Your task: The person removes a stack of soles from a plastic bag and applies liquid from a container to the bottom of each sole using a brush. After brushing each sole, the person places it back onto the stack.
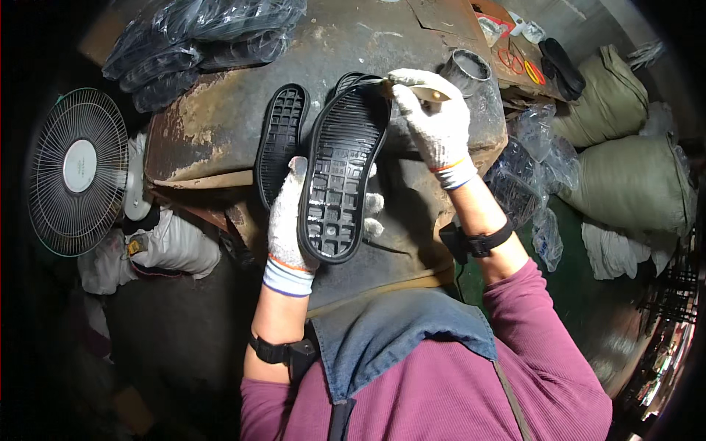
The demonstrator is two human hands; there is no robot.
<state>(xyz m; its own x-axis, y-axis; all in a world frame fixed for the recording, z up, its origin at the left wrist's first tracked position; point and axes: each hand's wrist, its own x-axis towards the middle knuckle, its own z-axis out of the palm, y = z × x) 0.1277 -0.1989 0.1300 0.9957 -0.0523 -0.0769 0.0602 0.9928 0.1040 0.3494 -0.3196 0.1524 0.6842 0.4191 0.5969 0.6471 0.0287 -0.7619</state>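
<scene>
The left grip point(288, 229) was closed around a black sole point(338, 184), over the worktop's point(353, 45) near edge; the right grip point(443, 121) pinched a tan-handled tool point(429, 94) by its toe rim. Another sole point(283, 121) lay just left; room stretched beyond, between wrapped bundle point(213, 37) and grey cup point(465, 72).

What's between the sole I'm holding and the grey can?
In the head view, your right hand, holding a tool, lies between that sole and the can.

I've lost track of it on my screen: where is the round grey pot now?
In the head view, the pot is at upper right, on the worktable, just beyond the gloved right hand.
</scene>
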